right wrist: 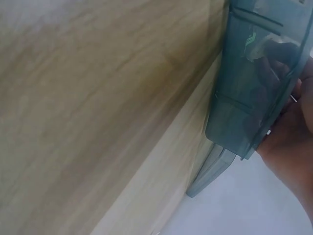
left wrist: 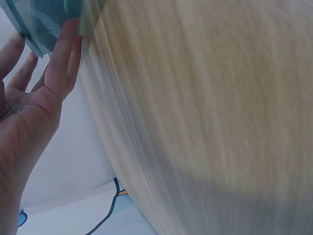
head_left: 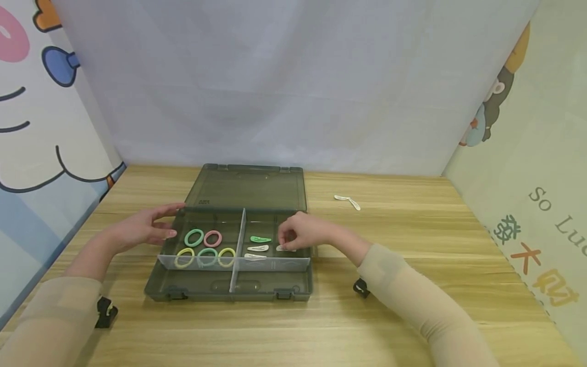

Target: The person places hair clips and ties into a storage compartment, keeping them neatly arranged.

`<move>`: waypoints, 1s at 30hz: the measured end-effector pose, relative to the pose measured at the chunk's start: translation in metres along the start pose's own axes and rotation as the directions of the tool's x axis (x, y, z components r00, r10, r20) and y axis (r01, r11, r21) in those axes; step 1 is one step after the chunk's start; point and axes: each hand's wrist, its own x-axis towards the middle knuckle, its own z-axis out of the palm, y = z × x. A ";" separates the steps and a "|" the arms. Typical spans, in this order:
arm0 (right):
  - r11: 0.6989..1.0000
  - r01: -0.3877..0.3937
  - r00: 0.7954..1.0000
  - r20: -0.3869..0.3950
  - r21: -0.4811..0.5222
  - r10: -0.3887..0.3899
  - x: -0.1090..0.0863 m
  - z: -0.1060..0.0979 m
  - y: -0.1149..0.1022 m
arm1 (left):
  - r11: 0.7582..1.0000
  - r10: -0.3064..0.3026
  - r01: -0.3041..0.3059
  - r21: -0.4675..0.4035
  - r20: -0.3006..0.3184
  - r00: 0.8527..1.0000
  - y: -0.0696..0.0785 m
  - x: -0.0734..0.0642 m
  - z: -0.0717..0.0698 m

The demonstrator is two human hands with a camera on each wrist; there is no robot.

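Observation:
A translucent grey-green organizer box point(head_left: 197, 293) lies on the table with its lid point(head_left: 249, 186) folded back. My left hand point(head_left: 143, 228) rests at the box's left side, its fingers extended along the edge; the left wrist view has these fingers point(left wrist: 59, 58) against the box corner. Over the back right compartment, my right hand point(head_left: 303, 232) pinches a white snap hair clip point(head_left: 281, 248) close to the compartment floor. To its left lie a green hair clip point(head_left: 260, 239) and two white hair clips point(head_left: 258, 248). In the right wrist view the box wall partly veils the right hand point(right wrist: 288, 122).
Several hair ties, among them a pink one point(head_left: 213, 239), fill the back left compartment. Pale dividers point(head_left: 275, 264) split the box. Two more white clips point(head_left: 348, 200) lie on the table at the right, behind my right hand. A white cloth point(head_left: 293, 102) hangs behind the table.

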 end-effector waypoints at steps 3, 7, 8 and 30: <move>1.000 -0.018 1.000 0.023 -0.025 0.018 0.001 0.000 -0.002 | 1.000 0.000 0.000 -0.001 -0.001 1.000 0.000 0.001 0.000; 0.995 -0.040 0.998 0.051 -0.088 0.044 0.003 0.003 -0.002 | 1.000 0.000 0.000 0.001 -0.001 1.000 0.001 0.001 0.000; 0.993 -0.042 0.997 0.055 -0.108 0.049 0.003 0.003 -0.002 | 1.000 0.000 0.000 0.002 -0.001 1.000 0.001 0.001 0.000; 0.987 -0.023 0.999 0.037 -0.158 0.029 0.002 0.005 -0.004 | 1.000 -0.003 0.003 0.012 -0.004 1.000 0.000 0.001 0.000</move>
